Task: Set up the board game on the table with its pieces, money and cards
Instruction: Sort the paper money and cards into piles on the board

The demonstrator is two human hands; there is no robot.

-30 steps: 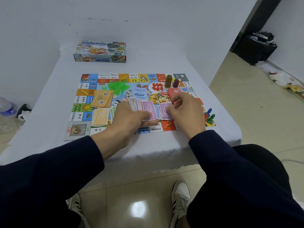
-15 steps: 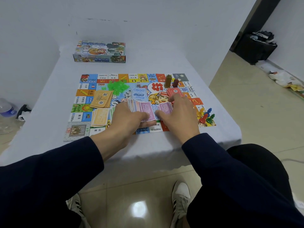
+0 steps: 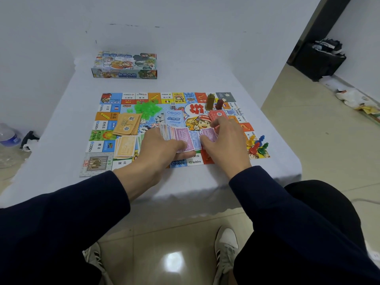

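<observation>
Over near edge of game board (image 3: 107,122): left hand (image 3: 162,149) grips fanned play money (image 3: 181,136); right hand (image 3: 224,145) pinches purple note (image 3: 208,133) off fan; peel one note at a time, keep fan squeezed, stack notes by denomination beside tan cards (image 3: 127,124)

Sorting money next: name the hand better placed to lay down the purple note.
Right. The right hand already pinches one purple note, while the left hand grips the fanned stack.

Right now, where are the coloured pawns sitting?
In the head view the coloured pawns stand clustered at the near right corner of the game board, just right of the right hand.
</observation>
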